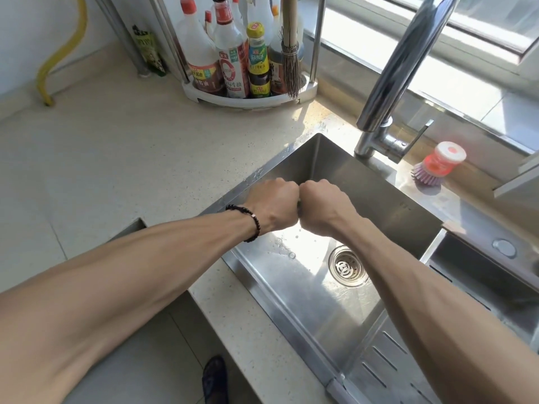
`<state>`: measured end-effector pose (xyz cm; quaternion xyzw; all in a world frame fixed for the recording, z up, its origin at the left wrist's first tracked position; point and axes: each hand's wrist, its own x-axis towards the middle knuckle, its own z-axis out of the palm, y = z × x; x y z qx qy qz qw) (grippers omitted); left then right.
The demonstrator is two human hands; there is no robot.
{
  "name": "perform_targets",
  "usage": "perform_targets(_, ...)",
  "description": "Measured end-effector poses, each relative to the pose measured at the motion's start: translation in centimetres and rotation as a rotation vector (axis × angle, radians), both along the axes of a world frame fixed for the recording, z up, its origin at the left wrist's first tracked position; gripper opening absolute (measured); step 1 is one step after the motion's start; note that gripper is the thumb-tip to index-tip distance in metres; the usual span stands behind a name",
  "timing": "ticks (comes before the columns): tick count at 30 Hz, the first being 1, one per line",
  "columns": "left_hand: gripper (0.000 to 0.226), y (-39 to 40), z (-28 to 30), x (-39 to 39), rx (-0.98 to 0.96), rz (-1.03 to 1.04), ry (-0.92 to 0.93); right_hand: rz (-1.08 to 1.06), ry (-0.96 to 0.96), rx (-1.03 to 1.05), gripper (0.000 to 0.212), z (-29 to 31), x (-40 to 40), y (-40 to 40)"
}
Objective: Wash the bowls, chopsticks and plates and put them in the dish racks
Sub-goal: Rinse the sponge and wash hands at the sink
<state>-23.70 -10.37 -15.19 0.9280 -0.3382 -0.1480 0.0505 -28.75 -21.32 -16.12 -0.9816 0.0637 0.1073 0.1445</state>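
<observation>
Bowls, chopsticks, plates nowhere visible; left hand (274, 205) and right hand (323, 208), fists clenched over steel sink (306, 287) mid-frame, contents hidden — might drip onto counter (131, 170).

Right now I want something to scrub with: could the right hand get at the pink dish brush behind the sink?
Probably yes. The dish brush stands in the open on the ledge beside the faucet, nothing covering it; the right hand is fisted over the sink and must open first.
</observation>
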Motion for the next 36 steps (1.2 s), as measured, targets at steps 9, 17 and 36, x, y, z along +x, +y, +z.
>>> perform_targets(9,0.035,0.4,1.5,0.2,0.001,-0.057,-0.074,0.005,0.129,0.085,0.015,1.9,1.0,-0.5)
perform_targets(17,0.021,1.5,2.6,1.2,-0.107,0.020,0.277,-0.039,0.072,0.400,0.033,1.9,-0.6,-1.6)
perform_targets(36,0.020,11.0,5.0,5.9,-0.728,0.324,0.995,-0.882,-0.344,1.473,0.032,5.1,0.8,5.0)
